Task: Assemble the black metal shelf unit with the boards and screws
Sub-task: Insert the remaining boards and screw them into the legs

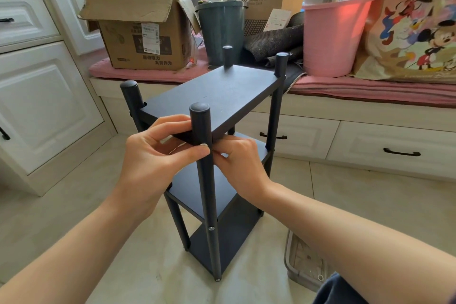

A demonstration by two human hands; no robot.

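At 5 o'clock, nearest the camera, a clear plastic tray [302, 261] is lying on the tiled floor [370, 200], just beside the right forearm. At the centre, the black shelf unit [219, 96] is standing upright on that floor, with three boards fitted between four round posts. The near post [206, 180] is being flanked by both hands just under the top board [222, 91]. The left hand [158, 153] is being held at 9 o'clock of the post, its fingers curled, thumb tip pressed against the post and fingertips touching the board's near corner. The right hand [240, 159] is being held at 3 o'clock of the post, fingers curled together and pinched at the joint; what is being pinched cannot be told. A screw head [211, 228] is showing lower on the same post, at the bottom board.

Farther off, at 12 o'clock, a window bench with a pink cushion [370, 89] is carrying an open cardboard box [143, 32], a dark green bin [222, 29], a pink bucket [333, 37] and a cartoon-printed bag [414, 39]. White cabinets [37, 106] are standing at 9 o'clock.
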